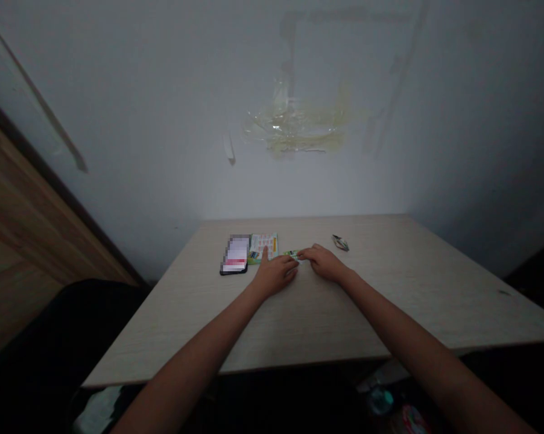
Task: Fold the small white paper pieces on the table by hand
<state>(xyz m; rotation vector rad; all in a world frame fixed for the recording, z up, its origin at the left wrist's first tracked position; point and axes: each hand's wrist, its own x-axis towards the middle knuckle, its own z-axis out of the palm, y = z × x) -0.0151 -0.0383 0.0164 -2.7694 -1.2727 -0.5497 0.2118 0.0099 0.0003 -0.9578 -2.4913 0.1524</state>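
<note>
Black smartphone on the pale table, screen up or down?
Screen up: the black smartphone lies flat, its lit, blurred display facing the camera.

Between the left hand point(274, 276) and the right hand point(326, 264), a small packet point(290, 255) showed a glossy green film, plastic or possibly foil in the dim view. Just beyond the left hand lay a printed paper leaflet point(263, 246) with a smooth, matt face; farther left, a phone point(234, 254) had a glossy black casing. Beyond the right hand, a crumpled wrapper point(340, 243) had a metallic sheen. Beneath both hands, the tabletop point(389, 301) was smooth, matt wood-grain laminate. Ahead, a matt painted wall point(163, 120) bore shiny clear tape residue point(299, 123). Left of the hands, a wooden panel point(23, 199) showed satin grain.
</note>
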